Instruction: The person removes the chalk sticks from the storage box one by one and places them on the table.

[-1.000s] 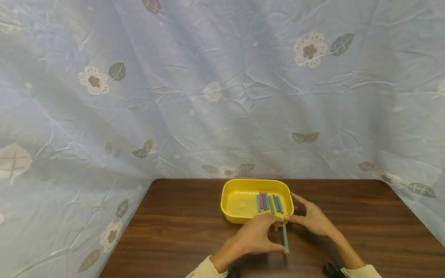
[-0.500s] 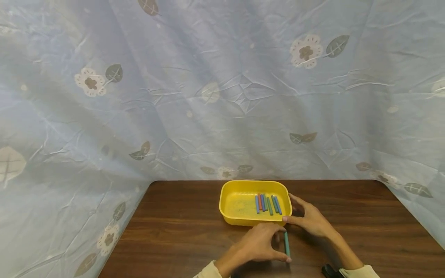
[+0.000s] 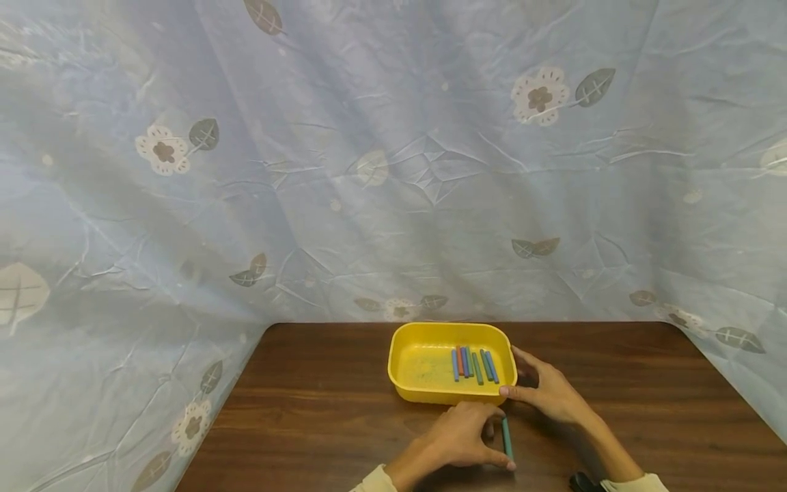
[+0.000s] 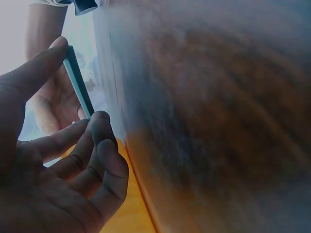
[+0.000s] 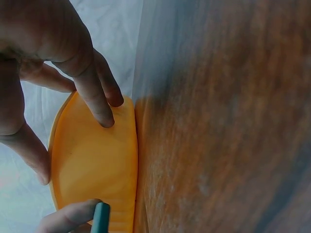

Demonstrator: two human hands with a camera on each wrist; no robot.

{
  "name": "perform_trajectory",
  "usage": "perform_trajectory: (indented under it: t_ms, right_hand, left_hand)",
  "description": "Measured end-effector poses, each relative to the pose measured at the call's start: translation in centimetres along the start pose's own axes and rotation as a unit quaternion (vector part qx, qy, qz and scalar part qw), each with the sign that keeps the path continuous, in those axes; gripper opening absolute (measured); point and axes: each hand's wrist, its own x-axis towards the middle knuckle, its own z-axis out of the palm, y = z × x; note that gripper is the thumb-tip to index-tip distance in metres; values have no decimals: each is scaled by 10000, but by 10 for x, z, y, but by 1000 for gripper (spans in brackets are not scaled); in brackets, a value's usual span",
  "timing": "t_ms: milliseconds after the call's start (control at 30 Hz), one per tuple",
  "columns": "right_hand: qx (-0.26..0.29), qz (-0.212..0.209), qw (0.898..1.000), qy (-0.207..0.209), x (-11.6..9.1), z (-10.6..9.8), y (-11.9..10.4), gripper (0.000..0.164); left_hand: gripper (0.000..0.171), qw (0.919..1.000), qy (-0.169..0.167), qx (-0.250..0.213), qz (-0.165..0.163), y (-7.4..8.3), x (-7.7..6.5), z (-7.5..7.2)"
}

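In the head view my left hand (image 3: pixel 461 437) is in front of the yellow tray (image 3: pixel 424 395). Between its thumb and fingertips it pinches a green chalk stick (image 3: pixel 507 439) by the two ends, as the left wrist view also shows. My right hand (image 3: pixel 553 393) holds the tray at its right end. Its thumb is at the rim near the front corner, and its other fingertips lie against the outer wall (image 5: pixel 92 150) in the right wrist view. Inside the tray, several blue, green and red chalk sticks (image 3: pixel 479 367) lie in a row toward the right.
A brown wood-grain table (image 3: pixel 307 410) carries the tray near its back edge. Pale floral fabric (image 3: pixel 393 171) hangs behind the table and along its left side. Chalk dust marks the left part of the tray floor. Black bands show at the wrists.
My left hand has drawn back from the tray's front rim toward me, bringing the green chalk stick along. My right hand keeps its place at the tray's end.
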Motion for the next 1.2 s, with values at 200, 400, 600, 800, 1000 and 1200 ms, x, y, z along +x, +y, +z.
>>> perform_trajectory:
  t_ms: [200, 400, 600, 800, 1000, 1200]
  right_hand:
    - [57, 79, 9999, -87, -2, 2, 2, 97]
    - [12, 38, 10000, -73, 0, 1, 1, 96]
    - [-78, -5, 10000, -30, 2, 0, 0, 97]
    - [-59, -11, 10000, -34, 3, -1, 0, 100]
    - [-94, 27, 10000, -9, 2, -1, -1, 98]
    - [-81, 19, 10000, -9, 2, -1, -1, 98]
  left_hand:
    - [65, 9995, -251, -1, -175, 3, 1, 4]
    - [67, 9992, -207, 239, -258, 4, 0, 8]
    - [72, 9969, -205, 667, -357, 7, -2, 8]
    - [73, 9943, -282, 936, -436, 11, -3, 7]
    - [73, 9933, -362, 1019, -411, 12, -2, 8]
    - [75, 9928, -380, 1062, -394, 12, -1, 8]
